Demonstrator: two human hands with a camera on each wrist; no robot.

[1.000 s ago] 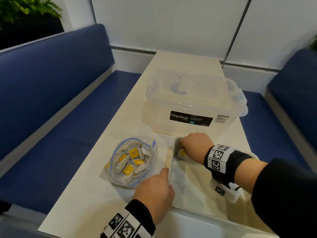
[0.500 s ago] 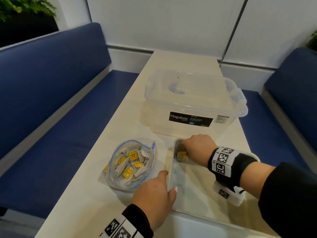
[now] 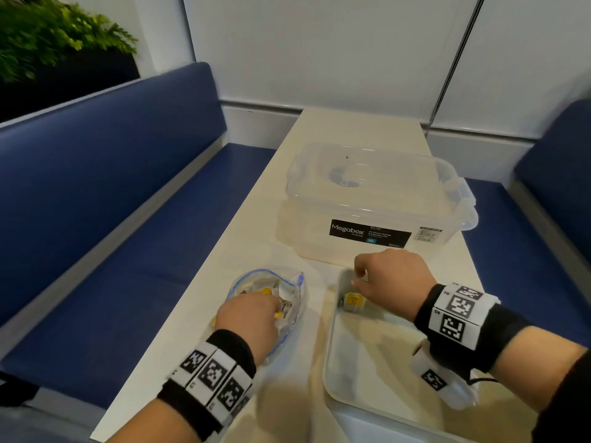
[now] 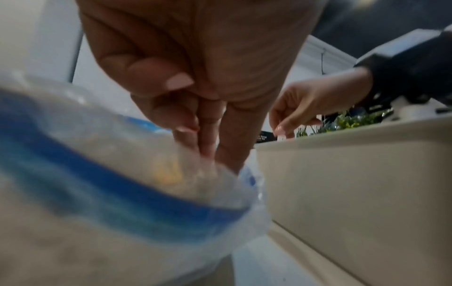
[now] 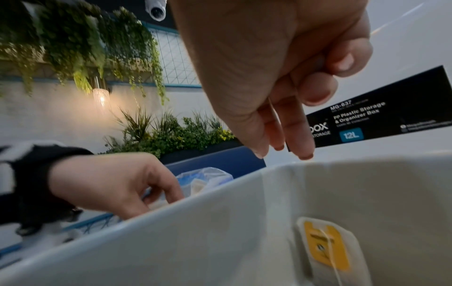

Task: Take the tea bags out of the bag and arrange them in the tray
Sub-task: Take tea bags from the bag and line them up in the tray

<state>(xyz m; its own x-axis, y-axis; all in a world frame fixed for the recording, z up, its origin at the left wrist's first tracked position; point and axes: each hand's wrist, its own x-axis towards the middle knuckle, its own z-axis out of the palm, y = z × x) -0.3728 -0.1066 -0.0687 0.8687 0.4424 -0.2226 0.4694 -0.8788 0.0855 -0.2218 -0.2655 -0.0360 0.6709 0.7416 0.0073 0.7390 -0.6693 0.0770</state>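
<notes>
The left hand (image 3: 252, 318) is sunk into the open bag (image 3: 295, 294), fingers among the tea bags (image 3: 267, 292); whether one is pinched cannot be told. The right hand (image 3: 388, 274), loosely curled and empty, is held over the tray (image 3: 332, 372), where one placed tea bag (image 3: 351, 300) lies in the far-left corner. Several tea bags could be dragged out tangled by their strings, or the light bag pulled along. Bare tray floor lies to the right and near; the storage box (image 3: 371, 199) bounds the far side.
</notes>
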